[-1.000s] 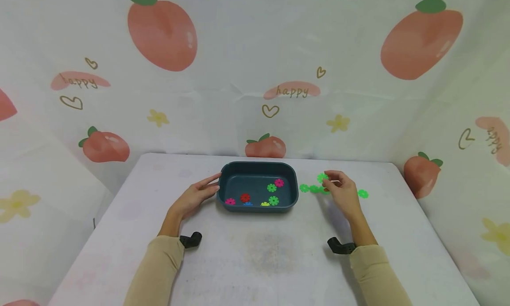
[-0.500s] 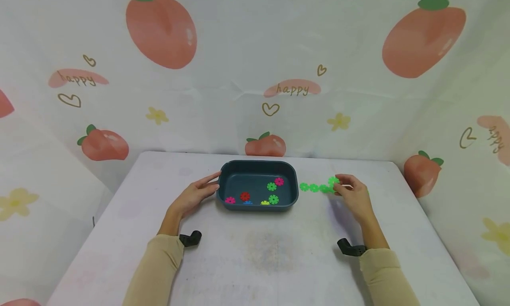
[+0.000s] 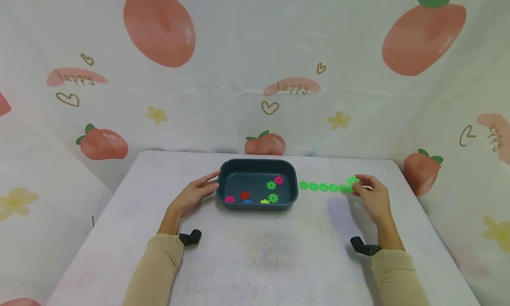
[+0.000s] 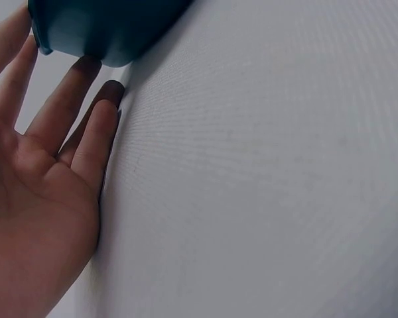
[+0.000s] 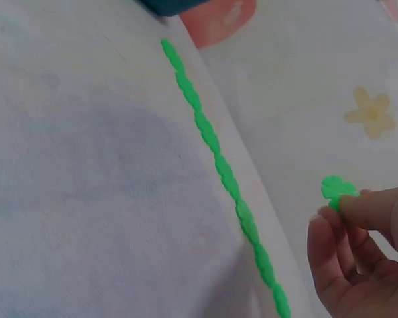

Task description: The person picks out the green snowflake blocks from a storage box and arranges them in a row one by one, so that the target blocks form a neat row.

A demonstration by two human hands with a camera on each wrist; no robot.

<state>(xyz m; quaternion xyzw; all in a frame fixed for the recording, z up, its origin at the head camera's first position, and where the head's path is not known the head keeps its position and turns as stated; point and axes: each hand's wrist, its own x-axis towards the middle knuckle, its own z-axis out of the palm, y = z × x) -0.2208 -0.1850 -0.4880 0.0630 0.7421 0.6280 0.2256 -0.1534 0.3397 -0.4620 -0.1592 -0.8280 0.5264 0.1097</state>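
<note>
My right hand [image 3: 373, 200] pinches a green notched plastic disc, a snowflake building disc [image 5: 337, 187], between thumb and fingertips. It is raised over the right end of a straight row of green snowflake discs [image 3: 323, 187], which lies on the table right of the tray. The right wrist view shows that row [image 5: 217, 156] running edge to edge toward the tray. At the left end of the dark teal tray [image 3: 256, 207], my left hand [image 3: 193, 197] has its fingers stretched out. Their tips touch the tray's side wall [image 4: 113, 33], palm facing it.
Inside the tray lie several loose discs: a red disc [image 3: 245, 195], green ones [image 3: 271, 185], a pink one [image 3: 279, 180], a yellow one [image 3: 264, 201] and a blue one [image 3: 248, 201]. A fruit-printed curtain [image 3: 223, 75] hangs behind the white table [image 3: 231, 261].
My right hand has moved right along the row with the green disc still pinched, uncovering more discs of the row. The left hand stays at the tray.
</note>
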